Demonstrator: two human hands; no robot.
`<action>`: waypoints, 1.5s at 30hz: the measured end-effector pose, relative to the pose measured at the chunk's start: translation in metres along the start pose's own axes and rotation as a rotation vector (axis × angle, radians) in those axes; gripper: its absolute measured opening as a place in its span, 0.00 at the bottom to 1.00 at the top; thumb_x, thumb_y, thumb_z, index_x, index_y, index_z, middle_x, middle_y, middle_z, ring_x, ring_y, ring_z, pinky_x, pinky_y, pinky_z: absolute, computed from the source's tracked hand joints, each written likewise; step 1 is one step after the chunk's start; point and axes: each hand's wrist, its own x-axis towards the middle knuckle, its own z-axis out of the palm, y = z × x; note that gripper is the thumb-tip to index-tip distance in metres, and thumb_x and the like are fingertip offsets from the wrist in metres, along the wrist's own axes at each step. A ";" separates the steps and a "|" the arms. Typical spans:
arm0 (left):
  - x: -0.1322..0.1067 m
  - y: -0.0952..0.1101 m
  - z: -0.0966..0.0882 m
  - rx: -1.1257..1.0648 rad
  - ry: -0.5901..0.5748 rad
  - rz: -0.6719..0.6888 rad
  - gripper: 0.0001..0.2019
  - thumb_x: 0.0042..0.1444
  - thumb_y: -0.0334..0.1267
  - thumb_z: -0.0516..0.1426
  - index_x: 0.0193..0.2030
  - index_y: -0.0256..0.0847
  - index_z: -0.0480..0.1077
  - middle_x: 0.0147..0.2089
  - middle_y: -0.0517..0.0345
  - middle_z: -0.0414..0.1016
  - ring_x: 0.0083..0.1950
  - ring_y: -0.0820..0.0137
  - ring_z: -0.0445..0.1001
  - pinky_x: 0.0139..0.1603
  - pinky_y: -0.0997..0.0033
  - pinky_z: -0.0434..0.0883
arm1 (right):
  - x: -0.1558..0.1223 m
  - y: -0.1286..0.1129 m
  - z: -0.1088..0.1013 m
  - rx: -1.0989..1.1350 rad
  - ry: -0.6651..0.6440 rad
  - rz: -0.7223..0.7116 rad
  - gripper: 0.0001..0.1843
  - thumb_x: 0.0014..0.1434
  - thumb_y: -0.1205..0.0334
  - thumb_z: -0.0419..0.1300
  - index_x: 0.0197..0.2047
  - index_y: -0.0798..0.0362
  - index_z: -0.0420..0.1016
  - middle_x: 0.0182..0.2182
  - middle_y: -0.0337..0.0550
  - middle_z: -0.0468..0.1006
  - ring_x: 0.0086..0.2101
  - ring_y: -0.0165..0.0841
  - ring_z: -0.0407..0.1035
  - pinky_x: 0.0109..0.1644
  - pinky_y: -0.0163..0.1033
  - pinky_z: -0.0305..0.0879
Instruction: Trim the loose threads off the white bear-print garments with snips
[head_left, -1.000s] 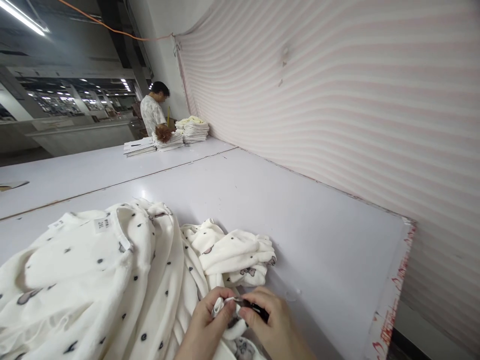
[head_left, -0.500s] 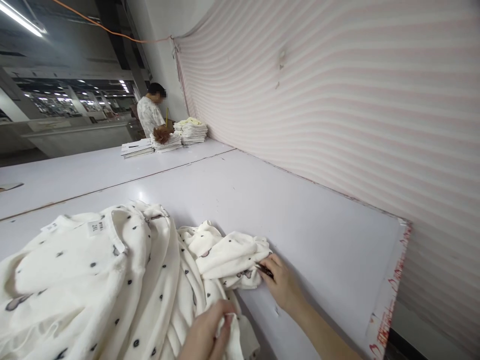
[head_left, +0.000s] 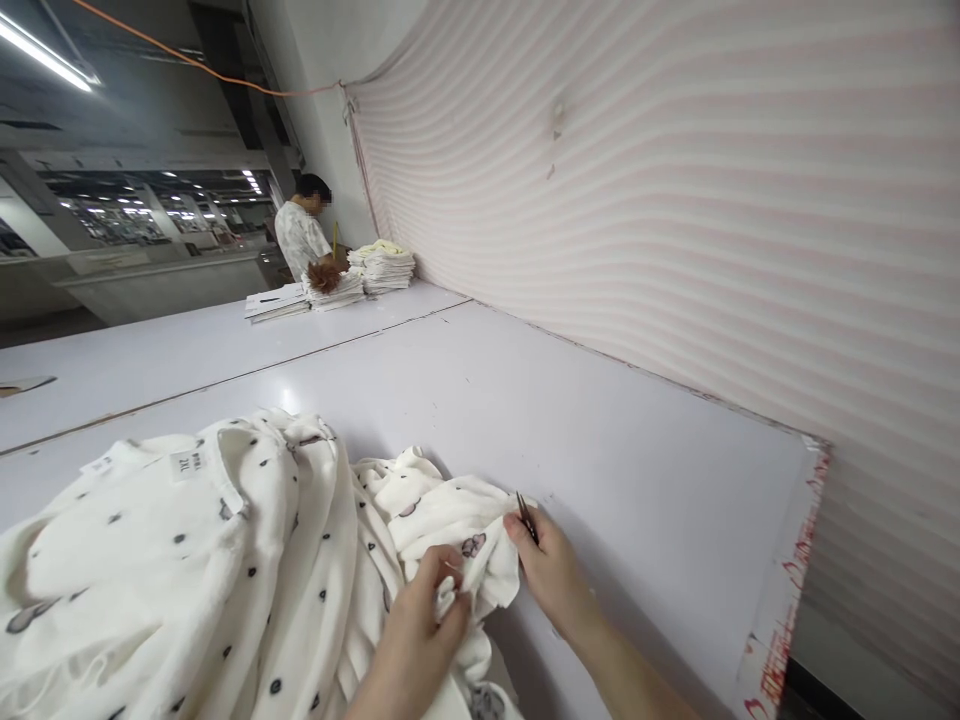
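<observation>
A white fleece garment (head_left: 225, 570) with small dark prints lies bunched on the white table (head_left: 600, 450), a size label near its collar. My left hand (head_left: 424, 625) is closed, pinching a fold of the garment near its bunched end. My right hand (head_left: 551, 570) is closed on a small dark thread snipper (head_left: 525, 515), whose tip points up at the garment's edge. Both hands sit close together at the fabric's right end.
A striped pink-and-white fabric wall (head_left: 675, 200) runs along the table's right side. At the far end a person (head_left: 300, 235) stands by stacks of folded cloth (head_left: 382, 265) and flat sheets (head_left: 276, 300). The table's right corner edge (head_left: 780, 590) is marked red.
My right hand moved away from my left to the garment's bunched end, then lifted that edge with the snipper upright. My left hand moved up and pinched a new fold.
</observation>
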 end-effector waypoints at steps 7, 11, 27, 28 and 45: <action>-0.002 0.001 -0.023 -0.290 -0.148 -0.077 0.13 0.59 0.49 0.55 0.35 0.42 0.60 0.29 0.68 0.56 0.26 0.76 0.52 0.26 0.78 0.53 | -0.022 -0.019 -0.011 -0.109 -0.171 -0.238 0.20 0.58 0.70 0.54 0.53 0.47 0.71 0.55 0.45 0.71 0.53 0.38 0.66 0.57 0.43 0.61; -0.011 0.004 -0.024 -0.310 -0.052 -0.056 0.14 0.57 0.50 0.57 0.35 0.43 0.62 0.29 0.66 0.62 0.26 0.75 0.56 0.26 0.78 0.56 | -0.030 -0.029 0.003 -0.137 -0.327 -0.181 0.18 0.51 0.76 0.54 0.40 0.46 0.76 0.42 0.41 0.77 0.42 0.36 0.72 0.46 0.40 0.68; -0.027 -0.002 -0.016 -0.226 0.039 -0.068 0.14 0.57 0.51 0.55 0.39 0.43 0.70 0.28 0.62 0.68 0.22 0.74 0.62 0.21 0.78 0.57 | -0.040 -0.024 0.017 -0.161 -0.032 -0.150 0.03 0.59 0.65 0.54 0.33 0.51 0.65 0.26 0.38 0.70 0.28 0.33 0.69 0.33 0.35 0.65; -0.026 -0.001 -0.019 -0.321 -0.023 -0.124 0.16 0.55 0.54 0.56 0.38 0.42 0.70 0.27 0.63 0.68 0.23 0.74 0.62 0.22 0.79 0.57 | -0.039 -0.023 0.017 -0.226 -0.012 -0.218 0.03 0.59 0.67 0.53 0.33 0.51 0.66 0.29 0.40 0.71 0.30 0.34 0.70 0.34 0.36 0.66; -0.019 -0.001 -0.027 -0.245 -0.117 -0.073 0.19 0.56 0.51 0.58 0.47 0.41 0.75 0.46 0.52 0.80 0.50 0.58 0.74 0.53 0.65 0.67 | -0.052 -0.021 0.021 -0.261 -0.154 -0.441 0.13 0.58 0.74 0.51 0.41 0.50 0.72 0.43 0.46 0.71 0.34 0.33 0.72 0.38 0.35 0.68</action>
